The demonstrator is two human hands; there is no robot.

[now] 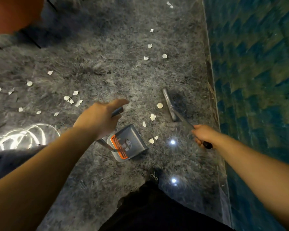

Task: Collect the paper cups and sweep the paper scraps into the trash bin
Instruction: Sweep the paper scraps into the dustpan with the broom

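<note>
Left hand (pixel 99 118) gripping grey long-handled dustpan (pixel 128 144); right hand (pixel 203 135) gripping dark-bristled broom (pixel 170 105); white paper scraps (pixel 153 117) scattered between, teal-tiled wall (pixel 257 64) beside.

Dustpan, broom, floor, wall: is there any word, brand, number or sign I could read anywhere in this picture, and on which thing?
None can be read.
Dustpan: dark marks inside it by the orange comb, too blurred to tell if they are text.
Broom and its handle in the right hand: no text visible.
Shoe: a small white mark, not legible as text.
</note>
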